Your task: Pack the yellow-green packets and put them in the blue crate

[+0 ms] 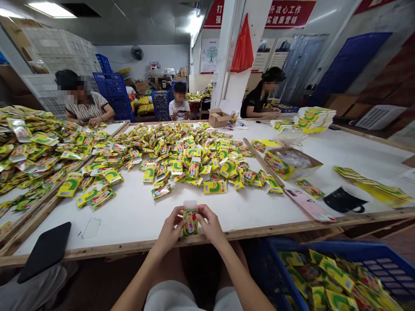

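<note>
**Left hand (pixel 171 225) and right hand (pixel 210 222) grasp one small box (pixel 190 224) by the front edge (pixel 106 250) of the counter (pixel 129 218)**

At far left, one dark slab (pixel 45 250) overhangs the front edge, and a wooden strip (pixel 35 224) fences off a heap (pixel 32 147) of yellow-green packs. Bare white surface opens between the slab and the left hand. The left hand pinches the box's left side with thumb and fingers. The box is at the front edge, printed face toward the person, long axis running away from the body, its pale flap (pixel 189 204) at the far end, pointing to the main pile (pixel 191 160); whether it rests on the counter cannot be told. The right hand grips the opposite side. Open room separates both hands from the pile, its packs too many to count. Bare surface continues rightward to a second strip (pixel 264 162); beyond it lie one open carton (pixel 279 166), one pink slab (pixel 309 204) and one black item with a loop (pixel 343 199). Below the edge, one blue crate (pixel 353 249) holds many more packs.
</note>
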`<state>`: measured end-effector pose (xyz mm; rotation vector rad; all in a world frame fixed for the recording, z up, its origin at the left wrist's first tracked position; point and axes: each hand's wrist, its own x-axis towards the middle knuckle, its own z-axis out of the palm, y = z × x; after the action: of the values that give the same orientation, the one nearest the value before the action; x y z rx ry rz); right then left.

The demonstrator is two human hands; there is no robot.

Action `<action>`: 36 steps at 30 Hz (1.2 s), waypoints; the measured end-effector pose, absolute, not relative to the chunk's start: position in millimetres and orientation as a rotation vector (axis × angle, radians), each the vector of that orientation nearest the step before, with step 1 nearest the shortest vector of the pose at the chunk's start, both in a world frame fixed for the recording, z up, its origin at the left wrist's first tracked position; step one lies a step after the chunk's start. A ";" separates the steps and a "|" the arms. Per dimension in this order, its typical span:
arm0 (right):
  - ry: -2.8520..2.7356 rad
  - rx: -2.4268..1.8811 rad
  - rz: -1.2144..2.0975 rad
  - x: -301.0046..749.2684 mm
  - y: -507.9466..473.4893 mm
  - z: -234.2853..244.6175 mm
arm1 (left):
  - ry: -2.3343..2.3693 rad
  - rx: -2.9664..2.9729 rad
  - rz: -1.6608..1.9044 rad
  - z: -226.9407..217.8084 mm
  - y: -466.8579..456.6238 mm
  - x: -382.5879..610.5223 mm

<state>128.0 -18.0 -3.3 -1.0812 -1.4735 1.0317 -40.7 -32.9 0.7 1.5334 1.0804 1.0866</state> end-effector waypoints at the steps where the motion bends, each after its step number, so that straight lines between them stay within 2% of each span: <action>1: -1.505 -1.089 1.019 128.2 -16.7 -2.2 | 1.085 1.544 1.084 0.7 -30.5 -41.5; 5: -1.526 -1.147 0.916 122.3 -6.7 0.7 | 1.037 1.478 1.179 -2.8 -19.9 -40.3; 9: -1.466 -1.076 0.953 119.2 -0.1 0.1 | 0.961 1.301 1.337 -8.4 -13.2 -37.0; 19: -1.612 -1.113 0.765 120.0 -12.2 11.2 | 1.187 1.433 1.318 5.7 -18.1 -30.8; 25: -1.546 -1.197 0.799 115.3 -3.0 9.2 | 1.214 1.347 1.386 1.1 -10.2 -26.1; 33: -1.502 -1.080 0.943 114.8 -15.1 -2.8 | 1.138 1.462 1.278 -4.8 -15.6 -33.1; 36: -1.500 -1.119 0.784 122.7 -25.9 3.8 | 1.170 1.621 1.251 -0.6 -8.6 -38.7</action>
<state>122.7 -25.9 3.8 -1.1189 -1.5002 0.7845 -38.7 -8.6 -0.6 1.6212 1.1702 1.2509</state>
